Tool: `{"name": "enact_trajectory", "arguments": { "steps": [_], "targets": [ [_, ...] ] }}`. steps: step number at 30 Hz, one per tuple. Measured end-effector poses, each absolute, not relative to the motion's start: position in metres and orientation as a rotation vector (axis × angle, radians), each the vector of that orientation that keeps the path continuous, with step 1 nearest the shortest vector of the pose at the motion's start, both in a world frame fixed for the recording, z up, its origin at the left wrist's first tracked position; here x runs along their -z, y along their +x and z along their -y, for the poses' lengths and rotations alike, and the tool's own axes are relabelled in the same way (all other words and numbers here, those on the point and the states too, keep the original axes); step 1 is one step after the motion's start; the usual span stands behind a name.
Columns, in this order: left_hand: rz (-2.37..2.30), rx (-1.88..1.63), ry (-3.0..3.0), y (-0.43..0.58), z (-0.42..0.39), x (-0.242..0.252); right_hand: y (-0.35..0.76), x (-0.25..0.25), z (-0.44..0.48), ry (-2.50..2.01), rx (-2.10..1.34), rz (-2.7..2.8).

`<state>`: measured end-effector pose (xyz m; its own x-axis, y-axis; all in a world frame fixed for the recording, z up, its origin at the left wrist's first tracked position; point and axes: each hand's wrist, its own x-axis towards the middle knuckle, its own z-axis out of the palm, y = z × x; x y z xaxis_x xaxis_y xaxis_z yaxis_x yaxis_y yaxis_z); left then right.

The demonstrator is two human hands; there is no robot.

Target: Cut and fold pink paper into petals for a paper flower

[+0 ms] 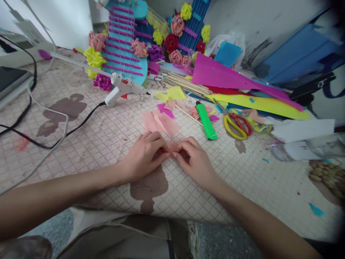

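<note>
A small piece of pink crepe paper (172, 145) is pinched between both hands just above the patterned tablecloth (113, 151). My left hand (145, 154) grips its left side with thumb and fingertips, and my right hand (195, 160) pinches the right side. The fingers cover much of the piece. Just beyond them lie more pink paper squares (160, 122), partly overlapping. A green utility knife (206, 121) rests to the right of the squares. Close to it are scissors (237, 126) with one yellow and one red handle.
A white glue gun (122, 89) with a black cord lies at the left back. Behind it stand blue craft pieces (122, 43) with paper roses. Wooden sticks (185, 83) and coloured paper (229, 73) cover the back. At right are a clear jar (299, 151) and peanuts (327, 174).
</note>
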<state>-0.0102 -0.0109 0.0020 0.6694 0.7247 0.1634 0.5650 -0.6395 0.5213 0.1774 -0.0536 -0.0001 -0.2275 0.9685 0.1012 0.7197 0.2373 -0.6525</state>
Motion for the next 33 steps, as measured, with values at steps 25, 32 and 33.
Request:
{"name": "enact_trajectory", "arguments": {
  "steps": [25, 32, 33],
  "targets": [
    [-1.059, -0.405, 2.291, -0.01, -0.018, -0.011, 0.197, -0.011, 0.025, -1.597, -0.694, 2.162],
    [-0.952, -0.383, 2.304, 0.001, -0.026, -0.012, 0.196, -0.012, 0.022, -1.559, -0.848, 2.085],
    [-0.952, -0.396, 2.272, 0.001, -0.027, -0.011, 0.197, -0.012, 0.023, -1.537, -0.893, 2.025]
  ]
}}
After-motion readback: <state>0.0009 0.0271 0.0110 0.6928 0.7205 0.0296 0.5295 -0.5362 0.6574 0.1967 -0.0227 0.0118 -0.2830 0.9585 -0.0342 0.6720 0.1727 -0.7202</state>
